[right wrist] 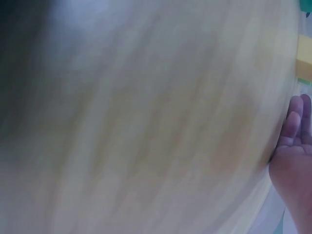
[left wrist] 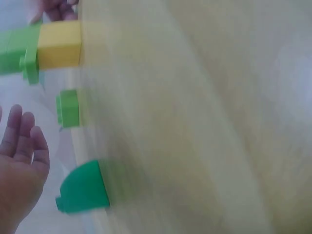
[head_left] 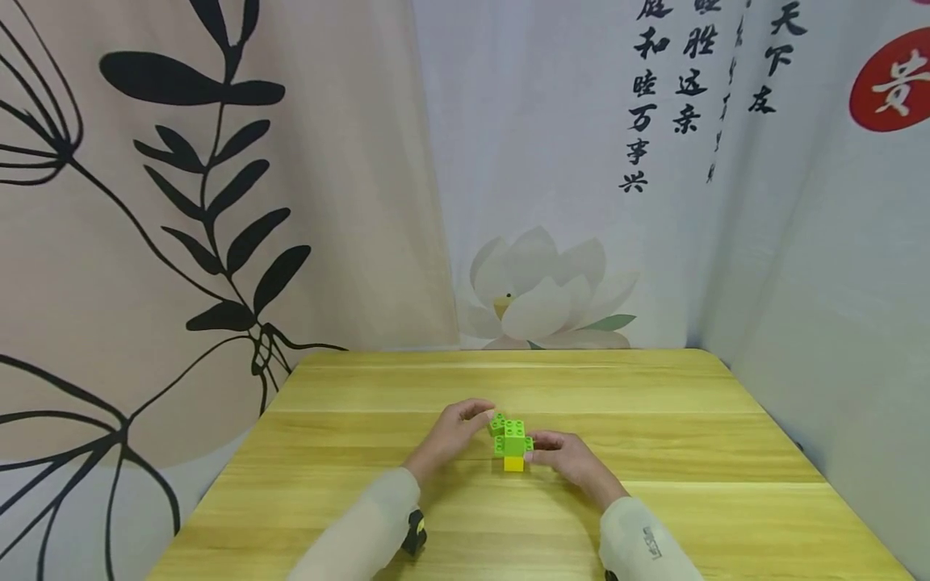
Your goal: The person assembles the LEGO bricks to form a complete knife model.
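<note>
Presumably assembly is the step: in head view, the right hand [head_left: 570, 460] pinches the block stack [head_left: 513, 440] on the table [head_left: 327, 444]. In left-wrist view, the left hand [left wrist: 22, 173], fingers loosely extended, holds nothing; next, it should take 1 lime block [left wrist: 69, 108]. Right-wrist view is blurred.

The head view is bright and sharp, with soft shadows beside the sleeves [head_left: 363, 524] and pale sheen low on the wooden tabletop [head_left: 508, 541]. The left wrist view looks hazy, glare at its right edge, the dark-green toy brick [left wrist: 85, 187] soft-edged. The right wrist view is dimmer, smeared, darkest upper left.
</note>
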Demonstrator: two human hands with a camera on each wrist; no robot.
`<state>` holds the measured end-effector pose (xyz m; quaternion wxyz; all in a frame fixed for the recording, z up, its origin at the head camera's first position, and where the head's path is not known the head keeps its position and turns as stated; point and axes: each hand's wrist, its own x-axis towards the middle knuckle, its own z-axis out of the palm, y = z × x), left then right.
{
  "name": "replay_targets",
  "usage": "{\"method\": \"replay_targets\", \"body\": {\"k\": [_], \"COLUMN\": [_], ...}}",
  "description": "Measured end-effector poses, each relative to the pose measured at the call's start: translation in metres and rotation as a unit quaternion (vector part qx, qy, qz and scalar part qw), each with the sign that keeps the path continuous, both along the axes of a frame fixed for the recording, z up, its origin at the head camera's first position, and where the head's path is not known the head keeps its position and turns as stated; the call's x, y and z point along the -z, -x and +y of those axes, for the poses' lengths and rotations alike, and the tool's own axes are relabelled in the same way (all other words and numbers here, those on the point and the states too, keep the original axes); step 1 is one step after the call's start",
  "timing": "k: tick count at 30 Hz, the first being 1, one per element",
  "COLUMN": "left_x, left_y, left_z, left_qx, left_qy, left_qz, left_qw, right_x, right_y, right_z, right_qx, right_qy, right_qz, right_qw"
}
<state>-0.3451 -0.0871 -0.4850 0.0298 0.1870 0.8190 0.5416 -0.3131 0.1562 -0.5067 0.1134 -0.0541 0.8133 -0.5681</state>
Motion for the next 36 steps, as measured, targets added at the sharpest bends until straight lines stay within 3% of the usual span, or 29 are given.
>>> {"method": "replay_targets", "body": {"k": [10,28,36], "left_x": [0.004,0.015,0.014], "left_y": [0.020,0.040,0.040], "left_z": [-0.003,0.009,0.015], "left_qx": [-0.029,-0.063,-0.060], "left_qy": [-0.016,0.110,0.150], "left_qz": [-0.002,-0.022,-0.023], "left_qw": [0.9995,0.9917,0.9866], "right_x": [-0.001,0.001,0.000], "right_y": [-0.002,-0.001,-0.002], "right_z": [0.001,0.000,0.001], "right_qx": [0.013,0.006,0.007], "right_qy": [0.001,0.001,0.009], "right_qz": [-0.003,-0.002,0.002], "right_qw": [0.9999,1.0000,0.9999]}}
